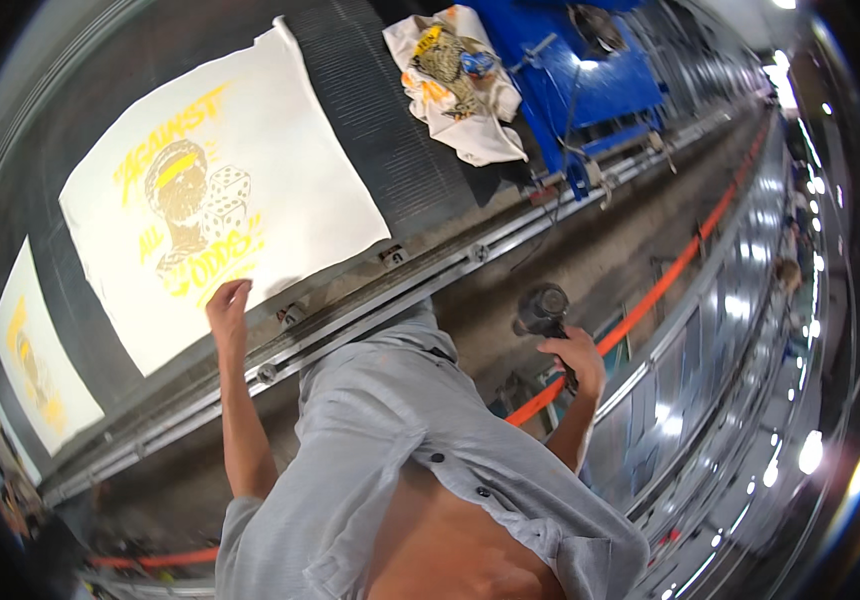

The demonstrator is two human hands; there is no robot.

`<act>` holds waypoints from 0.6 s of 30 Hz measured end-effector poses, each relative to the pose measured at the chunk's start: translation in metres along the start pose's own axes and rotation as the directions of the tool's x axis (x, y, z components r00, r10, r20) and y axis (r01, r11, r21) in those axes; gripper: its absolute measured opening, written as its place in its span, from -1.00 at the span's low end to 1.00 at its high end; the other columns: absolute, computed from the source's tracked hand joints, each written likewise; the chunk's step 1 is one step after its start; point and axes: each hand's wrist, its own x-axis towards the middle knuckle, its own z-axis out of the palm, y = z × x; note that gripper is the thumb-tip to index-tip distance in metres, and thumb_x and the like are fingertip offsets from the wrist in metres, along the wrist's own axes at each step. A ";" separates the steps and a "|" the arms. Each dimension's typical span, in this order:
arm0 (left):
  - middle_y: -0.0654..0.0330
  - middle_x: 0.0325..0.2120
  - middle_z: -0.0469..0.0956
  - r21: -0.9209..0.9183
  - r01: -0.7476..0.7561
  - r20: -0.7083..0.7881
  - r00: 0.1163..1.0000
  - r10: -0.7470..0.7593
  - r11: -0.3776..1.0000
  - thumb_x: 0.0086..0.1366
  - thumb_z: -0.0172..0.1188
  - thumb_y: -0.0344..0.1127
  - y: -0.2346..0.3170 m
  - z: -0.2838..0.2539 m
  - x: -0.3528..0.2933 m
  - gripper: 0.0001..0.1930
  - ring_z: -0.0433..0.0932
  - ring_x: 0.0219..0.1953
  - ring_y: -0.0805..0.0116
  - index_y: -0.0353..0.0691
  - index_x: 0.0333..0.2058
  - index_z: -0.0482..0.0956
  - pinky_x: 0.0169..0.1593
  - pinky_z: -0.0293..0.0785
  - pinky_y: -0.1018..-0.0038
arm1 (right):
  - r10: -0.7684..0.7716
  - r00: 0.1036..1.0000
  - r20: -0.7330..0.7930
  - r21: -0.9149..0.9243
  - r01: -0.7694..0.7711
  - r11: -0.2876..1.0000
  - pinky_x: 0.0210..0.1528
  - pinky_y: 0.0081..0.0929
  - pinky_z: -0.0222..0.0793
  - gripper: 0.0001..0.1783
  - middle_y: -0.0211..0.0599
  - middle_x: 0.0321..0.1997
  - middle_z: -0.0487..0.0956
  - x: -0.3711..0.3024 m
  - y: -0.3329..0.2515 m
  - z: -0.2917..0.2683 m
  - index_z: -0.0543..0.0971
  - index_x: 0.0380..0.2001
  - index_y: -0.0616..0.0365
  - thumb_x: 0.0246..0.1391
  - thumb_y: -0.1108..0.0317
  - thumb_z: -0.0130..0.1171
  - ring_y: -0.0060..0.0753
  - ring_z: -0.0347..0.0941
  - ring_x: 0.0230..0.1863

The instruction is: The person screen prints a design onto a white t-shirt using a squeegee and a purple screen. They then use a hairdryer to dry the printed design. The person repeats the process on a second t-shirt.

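Fingers of your left hand [228, 304] are bent in loosely, tips drawn close together, right at the near edge of the white fabric panel [220, 195]! They sit over that border, just below the last line of yellow lettering, with nearly the whole panel spreading away beyond them. Touching, pinching or hovering? Cannot tell from up here, and whether they have hold of the cloth cannot be told either.

Across to the other side, and your right hand [580, 358] is wrapped round the handle of a black handheld tool [542, 308], fingers closed on the grip, its round head up past your knuckles, tilted toward your left. That tool is well apart from the panel, out over the floor side of the metal rail [390, 318].

Look at the panel itself: flat on the dark desk [345, 85], yellow lettering above and below a brown printed head with a yellow band, a pair of dice alongside, the far corner a little curled. Left of it, a second printed panel [42, 350] lies clear of your fingers. Far side, to the right, comes a crumpled printed cloth [455, 90], bunched up near the blue machine [600, 85], well away from both your hands.
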 end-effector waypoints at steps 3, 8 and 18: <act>0.13 -0.33 0.69 0.032 0.036 -0.052 0.998 -0.034 0.999 0.32 0.25 -0.35 -0.015 -0.052 -0.001 -0.78 0.58 -0.26 0.44 -0.41 -0.21 0.68 -0.10 0.48 0.48 | -0.054 0.993 -0.107 -0.110 0.042 0.993 -0.54 -0.46 0.43 -0.62 -0.33 -0.56 0.52 -0.050 -0.029 0.039 0.60 -0.34 0.36 -0.18 0.27 0.39 -0.51 0.42 -0.62; 0.00 -0.04 0.60 0.386 -0.180 -0.327 0.891 0.316 0.905 0.31 0.27 -0.33 -0.071 -0.115 0.005 -0.75 0.54 0.03 0.06 -0.33 -0.09 0.62 0.13 0.44 0.20 | -0.339 0.915 -0.217 0.025 0.352 0.935 -0.34 -0.52 0.52 -0.65 -0.30 -0.32 0.59 -0.098 -0.047 0.093 0.61 -0.19 0.34 -0.10 0.41 0.30 -0.48 0.53 -0.36; -0.16 0.41 0.04 0.687 -0.062 -0.280 0.897 0.342 0.724 0.31 0.23 0.02 -0.094 -0.119 0.044 -0.22 -0.07 0.47 -0.21 -0.33 0.34 0.21 0.36 -0.16 -0.35 | -0.616 0.749 0.244 0.408 0.497 0.766 -0.39 -0.59 0.35 -0.78 -0.40 -0.35 0.59 -0.131 -0.193 0.258 0.61 -0.20 0.28 0.03 0.50 0.26 -0.58 0.47 -0.42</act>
